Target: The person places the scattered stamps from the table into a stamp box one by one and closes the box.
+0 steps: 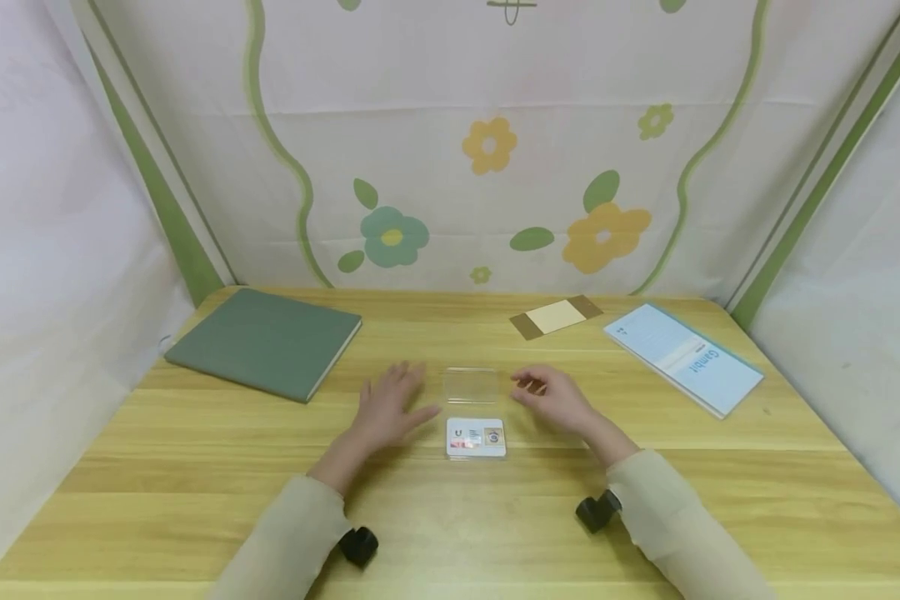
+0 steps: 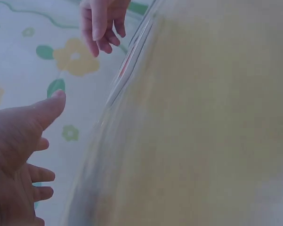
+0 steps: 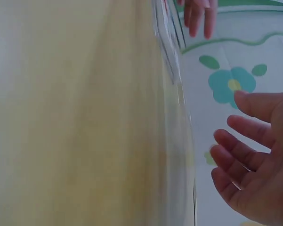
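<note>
A white printed card [image 1: 476, 438] with a small picture lies flat on the table in front of me, clear plastic showing along its near edge. Just beyond it is a flat, transparent plastic piece [image 1: 471, 386], rectangular and apart from the card. To the left of both, my left hand [image 1: 392, 406] hovers or rests with fingers spread, holding nothing. On the other side my right hand [image 1: 551, 398] has loosely bent fingers near the clear piece's right edge, with nothing gripped. The right wrist view shows the right hand [image 3: 259, 155] with bare, relaxed fingers.
A dark green folder or book [image 1: 266, 342] lies at the back left of the wooden table [image 1: 435, 533]. At the back right are a brown and cream card [image 1: 557, 317] and a pale blue notepad [image 1: 684, 358]. A flowered curtain [image 1: 450, 183] hangs behind.
</note>
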`<state>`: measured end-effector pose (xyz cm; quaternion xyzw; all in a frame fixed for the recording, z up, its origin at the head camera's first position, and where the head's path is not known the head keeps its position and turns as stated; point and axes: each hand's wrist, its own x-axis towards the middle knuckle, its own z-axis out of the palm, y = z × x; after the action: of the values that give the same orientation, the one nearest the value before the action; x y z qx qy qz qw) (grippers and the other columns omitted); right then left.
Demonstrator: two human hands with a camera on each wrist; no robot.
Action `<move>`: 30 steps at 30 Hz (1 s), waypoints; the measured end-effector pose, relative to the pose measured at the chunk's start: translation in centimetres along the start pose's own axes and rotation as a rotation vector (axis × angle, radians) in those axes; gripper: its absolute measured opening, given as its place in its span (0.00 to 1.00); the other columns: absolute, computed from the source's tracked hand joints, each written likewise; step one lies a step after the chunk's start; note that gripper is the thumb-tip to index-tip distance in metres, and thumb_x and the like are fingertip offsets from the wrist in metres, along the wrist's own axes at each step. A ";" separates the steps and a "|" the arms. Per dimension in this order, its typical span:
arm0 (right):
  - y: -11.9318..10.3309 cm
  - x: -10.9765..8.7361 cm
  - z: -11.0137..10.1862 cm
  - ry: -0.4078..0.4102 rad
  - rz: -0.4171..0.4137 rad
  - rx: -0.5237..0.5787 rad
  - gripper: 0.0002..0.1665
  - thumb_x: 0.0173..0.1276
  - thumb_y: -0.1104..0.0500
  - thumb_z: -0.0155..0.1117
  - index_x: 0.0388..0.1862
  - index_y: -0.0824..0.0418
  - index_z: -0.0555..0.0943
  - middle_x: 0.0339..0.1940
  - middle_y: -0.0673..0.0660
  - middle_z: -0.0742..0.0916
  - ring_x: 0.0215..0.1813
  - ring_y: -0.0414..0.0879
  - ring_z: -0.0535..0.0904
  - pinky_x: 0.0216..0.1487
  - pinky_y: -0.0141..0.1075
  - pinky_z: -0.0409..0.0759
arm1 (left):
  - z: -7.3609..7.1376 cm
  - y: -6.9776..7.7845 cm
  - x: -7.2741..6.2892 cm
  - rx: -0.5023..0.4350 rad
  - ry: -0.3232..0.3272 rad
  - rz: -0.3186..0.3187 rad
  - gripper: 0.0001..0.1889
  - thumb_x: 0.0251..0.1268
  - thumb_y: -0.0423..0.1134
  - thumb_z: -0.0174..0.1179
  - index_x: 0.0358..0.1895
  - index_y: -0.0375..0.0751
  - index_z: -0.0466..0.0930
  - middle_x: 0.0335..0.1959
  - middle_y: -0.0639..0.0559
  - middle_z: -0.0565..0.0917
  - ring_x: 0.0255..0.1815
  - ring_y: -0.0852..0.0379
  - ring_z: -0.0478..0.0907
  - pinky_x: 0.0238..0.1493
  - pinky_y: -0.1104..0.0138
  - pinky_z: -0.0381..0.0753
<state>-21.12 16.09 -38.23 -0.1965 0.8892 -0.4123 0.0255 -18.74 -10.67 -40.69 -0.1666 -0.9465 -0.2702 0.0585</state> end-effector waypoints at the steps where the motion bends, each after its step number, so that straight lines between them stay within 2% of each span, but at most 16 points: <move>1: 0.2 0.4 0.0 -0.012 0.008 -0.016 0.21 0.56 0.58 0.61 0.48 0.65 0.75 0.39 0.57 0.79 0.41 0.49 0.73 0.42 0.41 0.71 | -0.2 0.0 0.5 -0.010 -0.005 -0.014 0.37 0.52 0.61 0.51 0.63 0.44 0.58 0.62 0.39 0.58 0.62 0.42 0.50 0.53 0.40 0.39; 4: 0.7 1.5 0.2 -0.047 0.027 -0.051 0.28 0.55 0.55 0.63 0.54 0.63 0.71 0.50 0.59 0.76 0.51 0.53 0.69 0.50 0.47 0.65 | -0.2 0.0 1.6 -0.046 -0.011 -0.053 0.38 0.51 0.61 0.52 0.64 0.45 0.57 0.63 0.40 0.56 0.63 0.43 0.50 0.54 0.41 0.38; 7: 1.4 2.4 0.6 -0.080 0.038 -0.058 0.34 0.53 0.51 0.64 0.58 0.61 0.67 0.57 0.59 0.71 0.57 0.54 0.64 0.56 0.48 0.58 | 0.2 0.0 2.5 -0.069 -0.018 -0.066 0.38 0.50 0.61 0.54 0.63 0.47 0.58 0.63 0.42 0.56 0.63 0.45 0.49 0.55 0.42 0.37; 10: 1.9 3.1 1.0 -0.106 0.021 -0.070 0.40 0.50 0.49 0.65 0.61 0.61 0.64 0.60 0.59 0.68 0.60 0.54 0.60 0.58 0.48 0.54 | 0.8 -0.1 3.1 -0.097 -0.024 -0.070 0.37 0.49 0.60 0.55 0.63 0.47 0.60 0.63 0.43 0.56 0.64 0.46 0.48 0.55 0.43 0.36; 13: 2.4 3.4 1.4 -0.133 0.008 -0.138 0.44 0.49 0.44 0.65 0.62 0.60 0.62 0.62 0.60 0.64 0.63 0.54 0.55 0.59 0.53 0.44 | 1.4 -0.2 3.4 -0.111 -0.041 -0.074 0.37 0.48 0.60 0.57 0.62 0.47 0.61 0.64 0.43 0.55 0.64 0.46 0.47 0.56 0.44 0.32; 15: 2.6 3.4 1.6 -0.147 0.007 -0.202 0.46 0.49 0.41 0.63 0.63 0.59 0.61 0.64 0.60 0.62 0.64 0.54 0.52 0.58 0.56 0.38 | 1.7 -0.3 3.6 -0.081 -0.060 -0.071 0.38 0.47 0.61 0.56 0.62 0.47 0.61 0.64 0.42 0.54 0.64 0.45 0.45 0.56 0.44 0.31; 17: 2.7 3.4 1.8 -0.150 0.000 -0.256 0.47 0.48 0.39 0.62 0.63 0.59 0.61 0.65 0.61 0.60 0.65 0.54 0.50 0.56 0.59 0.34 | 2.0 -0.3 3.6 -0.024 -0.081 -0.067 0.39 0.46 0.63 0.55 0.62 0.47 0.61 0.64 0.41 0.53 0.65 0.45 0.44 0.55 0.44 0.31; 21: 2.8 3.3 2.2 -0.119 -0.019 -0.295 0.46 0.48 0.38 0.62 0.61 0.60 0.63 0.64 0.62 0.60 0.65 0.56 0.49 0.55 0.59 0.33 | 2.2 -0.3 3.6 0.069 -0.097 -0.053 0.39 0.47 0.65 0.52 0.62 0.47 0.62 0.64 0.39 0.52 0.65 0.44 0.44 0.54 0.42 0.33; 30: 3.0 3.0 2.4 -0.083 -0.023 -0.271 0.39 0.48 0.40 0.63 0.58 0.57 0.69 0.64 0.62 0.61 0.65 0.57 0.49 0.55 0.59 0.32 | 2.3 -0.1 3.5 0.068 -0.082 -0.047 0.35 0.48 0.64 0.53 0.59 0.49 0.67 0.64 0.39 0.53 0.64 0.43 0.44 0.54 0.41 0.33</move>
<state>-24.38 14.97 -41.64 -0.2254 0.9326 -0.2801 0.0308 -22.09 -8.53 -41.98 -0.1533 -0.9604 -0.2321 0.0189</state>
